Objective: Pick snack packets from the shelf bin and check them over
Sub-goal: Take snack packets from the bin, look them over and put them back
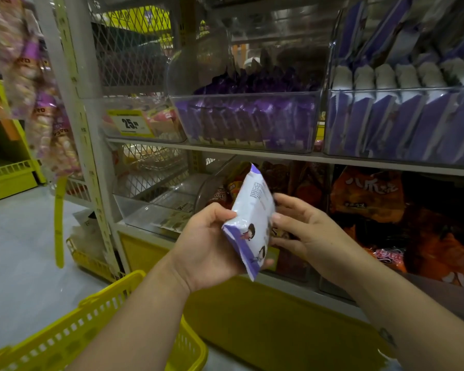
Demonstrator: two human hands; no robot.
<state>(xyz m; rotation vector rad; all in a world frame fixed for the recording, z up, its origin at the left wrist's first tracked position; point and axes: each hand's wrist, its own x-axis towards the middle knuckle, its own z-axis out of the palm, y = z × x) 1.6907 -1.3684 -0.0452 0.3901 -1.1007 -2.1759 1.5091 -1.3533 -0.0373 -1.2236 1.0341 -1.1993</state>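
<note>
Shop shelf (252, 154) with clear bins (247, 121): left hand (212, 245) grips a white packet (252, 218); right hand (311, 231), fingers (288, 201) relaxed, touches its edge

One left hand (212, 245), one right hand (314, 231), one held packet (252, 218), three clear upper-shelf bins (247, 121).
</note>
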